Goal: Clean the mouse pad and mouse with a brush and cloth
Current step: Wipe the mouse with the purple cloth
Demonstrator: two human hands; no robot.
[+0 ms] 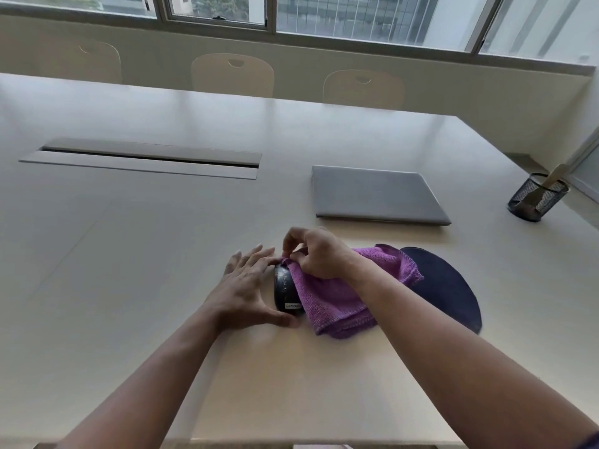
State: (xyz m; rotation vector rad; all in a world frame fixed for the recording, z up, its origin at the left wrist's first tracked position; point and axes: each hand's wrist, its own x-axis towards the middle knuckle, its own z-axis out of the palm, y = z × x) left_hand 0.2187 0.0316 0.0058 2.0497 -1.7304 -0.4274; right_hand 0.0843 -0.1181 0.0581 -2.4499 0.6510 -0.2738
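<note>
A black mouse (284, 290) with a white label lies on the pale table, near the middle of the view. My left hand (249, 286) steadies it, thumb at its near end and fingers spread at its far end. My right hand (319, 252) pinches a purple cloth (334, 303) against the far end of the mouse. The cloth drapes over the right side of the mouse and onto the table. A dark blue rounded mouse pad (447, 286) lies to the right, partly under the cloth. A brush with a wooden handle (556, 176) stands in a mesh cup.
A shut grey laptop (372, 194) lies beyond the hands. The black mesh cup (536, 197) stands at the table's right edge. A grey cable hatch (146, 158) is set into the table at the left. Three chairs (233, 74) line the far side under the windows.
</note>
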